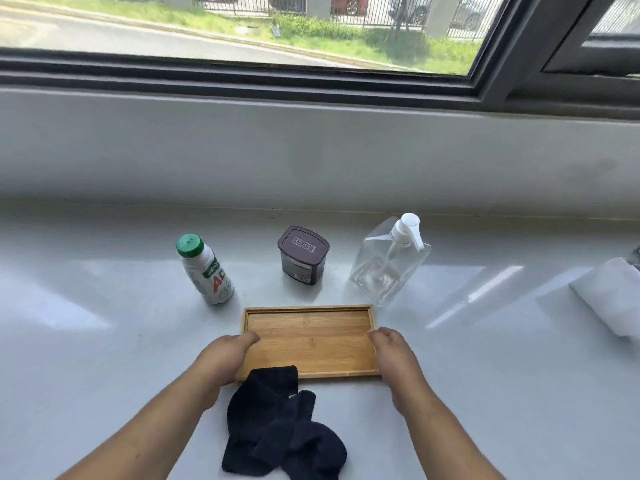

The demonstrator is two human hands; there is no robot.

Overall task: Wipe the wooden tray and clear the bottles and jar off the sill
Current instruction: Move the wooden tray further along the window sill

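Note:
A shallow wooden tray [309, 337] lies flat on the white sill [104, 341], nothing inside it. My left hand [225, 358] grips its left edge and my right hand [394, 355] grips its right edge. A crumpled dark cloth [280, 424] lies in front of the tray, one corner draped over its near rim. Behind the tray stand a white bottle with a green cap [206, 270], a dark square jar with a brown lid [302, 255] and a clear pump bottle [391, 261].
A white folded cloth or paper roll [609, 296] lies at the sill's right edge. A low white wall rises behind the bottles up to the dark window frame [242, 77].

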